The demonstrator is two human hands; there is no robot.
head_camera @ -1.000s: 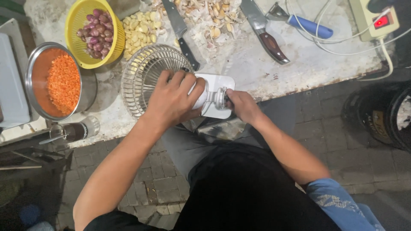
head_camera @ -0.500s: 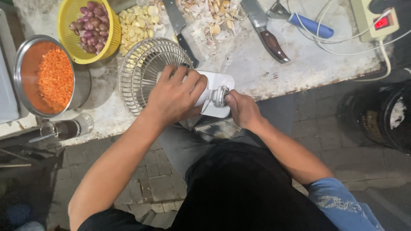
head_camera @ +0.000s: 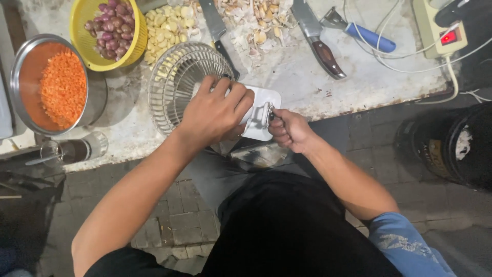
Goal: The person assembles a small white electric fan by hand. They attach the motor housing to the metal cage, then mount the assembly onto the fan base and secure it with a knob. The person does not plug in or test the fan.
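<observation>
1. The left hand (head_camera: 215,114) presses down over a white hand-cranked grinder (head_camera: 260,114) at the near edge of the worktop (head_camera: 359,77), its grip closed around the grinder's body.
2. The right hand (head_camera: 288,131), at 3 o'clock of the grinder, pinches its small crank handle.
3. A wire basket (head_camera: 177,79) lies at 9 o'clock, touching the grinder.
4. A metal bowl of orange shreds (head_camera: 54,84) sits well apart at 9 o'clock.
</observation>
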